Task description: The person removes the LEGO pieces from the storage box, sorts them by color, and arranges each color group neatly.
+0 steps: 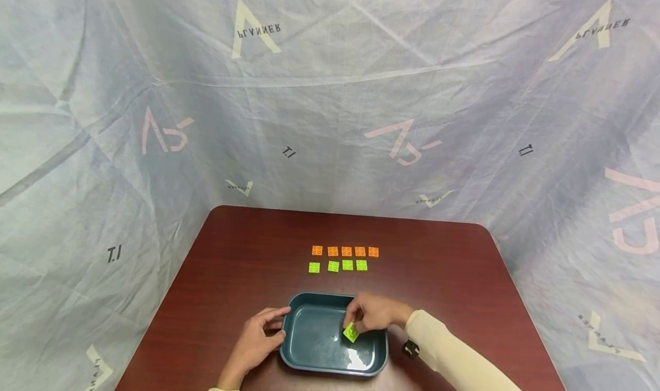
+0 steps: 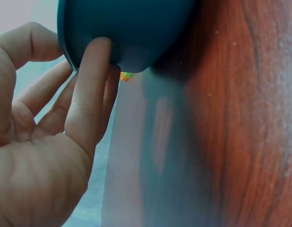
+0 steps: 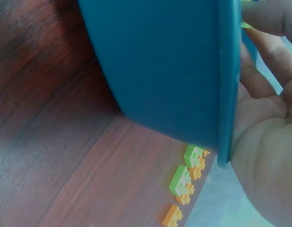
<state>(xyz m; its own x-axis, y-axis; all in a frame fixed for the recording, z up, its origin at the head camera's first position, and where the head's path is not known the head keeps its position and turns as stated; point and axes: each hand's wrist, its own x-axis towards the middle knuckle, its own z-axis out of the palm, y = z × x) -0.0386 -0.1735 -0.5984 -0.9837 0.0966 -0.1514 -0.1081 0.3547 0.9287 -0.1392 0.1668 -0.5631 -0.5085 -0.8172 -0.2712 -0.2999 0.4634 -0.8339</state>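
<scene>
A dark teal tray (image 1: 314,336) stands near the front of the table. From the left, my left hand (image 1: 256,338) touches its side; the left wrist view has its fingertips against the rim and outer wall (image 2: 132,28). My right hand (image 1: 375,312) reaches over the right side of the tray and pinches a lime green building brick (image 1: 351,332) between thumb and fingers, above the tray floor. In the right wrist view the tray's wall (image 3: 160,71) hides most of that brick. Beyond the tray, several green bricks (image 1: 333,266) form a row.
Behind the green row lies a row of several orange bricks (image 1: 346,251). The reddish-brown wooden table (image 1: 232,265) has rounded far corners. Grey printed sheeting (image 1: 330,104) hangs around its back and sides. A small black device (image 1: 411,348) sits at the right wrist.
</scene>
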